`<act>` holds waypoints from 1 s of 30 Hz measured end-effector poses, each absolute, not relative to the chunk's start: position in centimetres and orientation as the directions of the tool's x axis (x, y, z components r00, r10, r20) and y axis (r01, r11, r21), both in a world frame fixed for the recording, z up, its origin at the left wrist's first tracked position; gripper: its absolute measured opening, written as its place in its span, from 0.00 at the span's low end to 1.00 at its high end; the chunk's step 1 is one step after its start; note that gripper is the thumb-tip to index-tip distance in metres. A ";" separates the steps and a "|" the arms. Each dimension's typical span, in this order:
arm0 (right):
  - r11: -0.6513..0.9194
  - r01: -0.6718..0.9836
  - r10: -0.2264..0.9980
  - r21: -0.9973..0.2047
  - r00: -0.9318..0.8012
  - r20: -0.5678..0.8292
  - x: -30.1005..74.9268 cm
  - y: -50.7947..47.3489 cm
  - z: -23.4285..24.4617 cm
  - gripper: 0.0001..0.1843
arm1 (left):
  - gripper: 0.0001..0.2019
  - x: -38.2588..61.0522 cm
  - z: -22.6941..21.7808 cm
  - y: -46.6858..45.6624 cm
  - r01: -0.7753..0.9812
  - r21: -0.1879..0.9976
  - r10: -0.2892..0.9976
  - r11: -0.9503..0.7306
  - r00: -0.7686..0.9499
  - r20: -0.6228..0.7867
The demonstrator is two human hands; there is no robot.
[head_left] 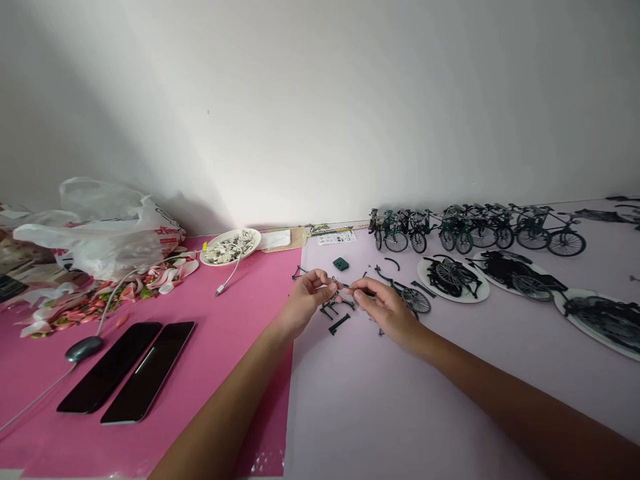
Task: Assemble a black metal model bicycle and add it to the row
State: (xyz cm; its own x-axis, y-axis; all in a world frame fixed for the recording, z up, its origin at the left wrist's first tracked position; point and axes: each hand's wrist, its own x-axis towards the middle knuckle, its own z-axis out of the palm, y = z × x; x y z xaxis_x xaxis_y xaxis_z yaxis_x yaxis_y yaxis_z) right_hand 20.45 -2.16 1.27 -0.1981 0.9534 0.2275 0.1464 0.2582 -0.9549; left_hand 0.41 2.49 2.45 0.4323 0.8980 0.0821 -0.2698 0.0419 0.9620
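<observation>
In the head view, my left hand (311, 295) is closed in a pinch on a small, thin dark model bicycle part. My right hand (386, 308) faces it, its fingertips pinched on a slim dark model bicycle part that reaches toward the left fingers. Whether the two parts touch is too small to tell. Loose dark plastic pieces lie around and below my hands, among them a flat bar (339, 325) and a curved strip (393, 263). A small dark green block (341, 264) lies beyond my fingers. A spoked wheel (417, 301) lies just behind my right hand.
Assembled model bicycles (484, 233) stand along the wall. Plates with dark parts, such as a white plate (483, 293), sit at right. Two phones (149, 373), a cable (107, 303), petals (170, 277), a plastic bag (107, 233) and a plate of white bits (205, 259) occupy the left.
</observation>
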 end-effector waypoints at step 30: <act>0.457 0.414 0.881 -0.787 -0.092 0.464 19.8 -3.0 1.0 0.25 | 0.26 1.2 3.3 1.1 -0.283 0.941 0.846 0.186 0.534 -0.007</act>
